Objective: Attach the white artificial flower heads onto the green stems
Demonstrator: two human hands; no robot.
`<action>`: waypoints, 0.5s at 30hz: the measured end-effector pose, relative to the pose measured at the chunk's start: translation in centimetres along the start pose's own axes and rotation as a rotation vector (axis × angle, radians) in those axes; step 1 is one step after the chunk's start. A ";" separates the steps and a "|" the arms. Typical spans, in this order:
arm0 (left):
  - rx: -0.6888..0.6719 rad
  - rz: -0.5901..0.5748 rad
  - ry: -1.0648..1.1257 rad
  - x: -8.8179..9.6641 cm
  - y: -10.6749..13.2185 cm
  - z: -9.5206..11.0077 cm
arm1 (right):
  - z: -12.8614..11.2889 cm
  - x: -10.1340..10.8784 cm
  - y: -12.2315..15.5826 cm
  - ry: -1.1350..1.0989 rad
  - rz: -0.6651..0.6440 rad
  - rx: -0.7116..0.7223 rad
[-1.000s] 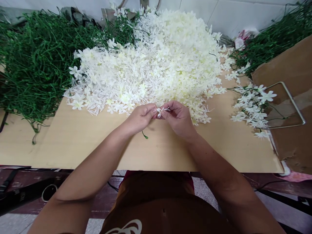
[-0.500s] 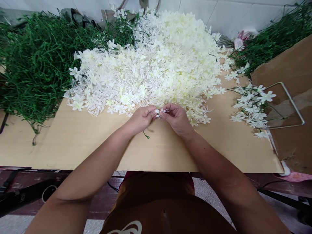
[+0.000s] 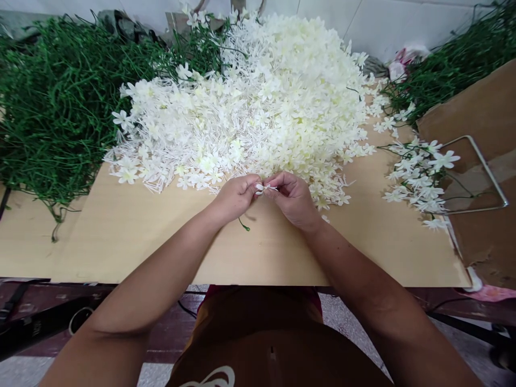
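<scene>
Pinched in my left hand (image 3: 237, 198) is a green artificial stem, whose curved lower end (image 3: 244, 225) pokes out below the fingers. A small white artificial flower (image 3: 260, 188) sits between the fingertips of both hands. My right hand (image 3: 294, 200) is closed on white flower parts, with thin white tips showing by its thumb. Fingers hide where the pieces meet. Both hands are just in front of a large heap of loose white flowers (image 3: 266, 113), above the light wooden tabletop (image 3: 258, 258).
Tangled green stems (image 3: 68, 102) are piled at the left, and more green stems (image 3: 475, 64) lie at the far right. On the right, a bunch of white flowers on stems (image 3: 421, 180) rests by a bent metal wire frame (image 3: 486, 166) and brown cardboard (image 3: 479, 231).
My fingers have shifted slightly, bringing the white pieces nearly into line between the two hands. The view has moved very little; both hands keep their pinch.
</scene>
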State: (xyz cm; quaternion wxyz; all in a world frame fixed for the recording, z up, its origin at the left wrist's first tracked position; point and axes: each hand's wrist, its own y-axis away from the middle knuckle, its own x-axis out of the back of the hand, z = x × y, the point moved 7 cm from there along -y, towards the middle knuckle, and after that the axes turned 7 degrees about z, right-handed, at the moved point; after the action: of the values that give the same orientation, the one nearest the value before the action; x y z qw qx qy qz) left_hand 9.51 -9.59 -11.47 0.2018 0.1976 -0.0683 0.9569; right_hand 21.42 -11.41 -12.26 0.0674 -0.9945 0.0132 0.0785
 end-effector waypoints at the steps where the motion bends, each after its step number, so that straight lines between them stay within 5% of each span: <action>1: -0.001 0.002 -0.004 0.0 0.0 0.0 | 0.0 0.0 0.0 0.003 0.002 0.007; 15: 0.036 0.041 -0.004 -0.1 -0.1 0.1 | 0.0 0.3 0.0 0.059 0.067 -0.043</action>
State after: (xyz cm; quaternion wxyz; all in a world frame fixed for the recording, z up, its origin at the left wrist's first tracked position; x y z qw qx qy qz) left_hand 9.66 -9.54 -11.43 0.1785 0.2015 -0.0556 0.9615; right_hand 21.67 -11.40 -12.31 0.0430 -0.9967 0.0468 0.0514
